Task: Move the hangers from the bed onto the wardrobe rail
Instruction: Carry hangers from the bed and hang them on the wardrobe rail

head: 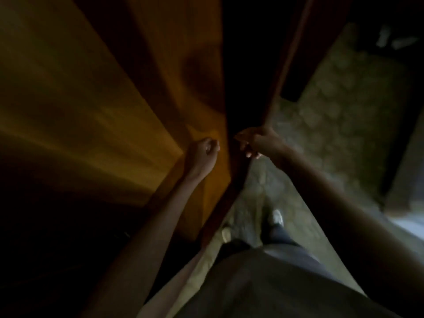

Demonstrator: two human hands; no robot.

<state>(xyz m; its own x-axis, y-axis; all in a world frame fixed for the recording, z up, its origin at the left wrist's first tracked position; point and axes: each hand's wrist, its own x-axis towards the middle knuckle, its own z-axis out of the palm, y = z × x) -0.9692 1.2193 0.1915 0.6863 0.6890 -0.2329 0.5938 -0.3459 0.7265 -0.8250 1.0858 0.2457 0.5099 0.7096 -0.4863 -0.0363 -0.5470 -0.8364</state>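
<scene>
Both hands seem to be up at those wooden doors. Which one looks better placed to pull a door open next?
Probably the right hand: its fingers seem to curl round the edge of the dark door. The left hand is a fist against the orange door, apparently holding nothing. Blur leaves this uncertain.

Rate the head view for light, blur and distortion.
Head view: dim throughout, with the gap between the wardrobe doors black; motion blur smears the orange wardrobe door, the patterned floor and both hands, left hand, right hand; wide-angle distortion slants the door edges.
</scene>
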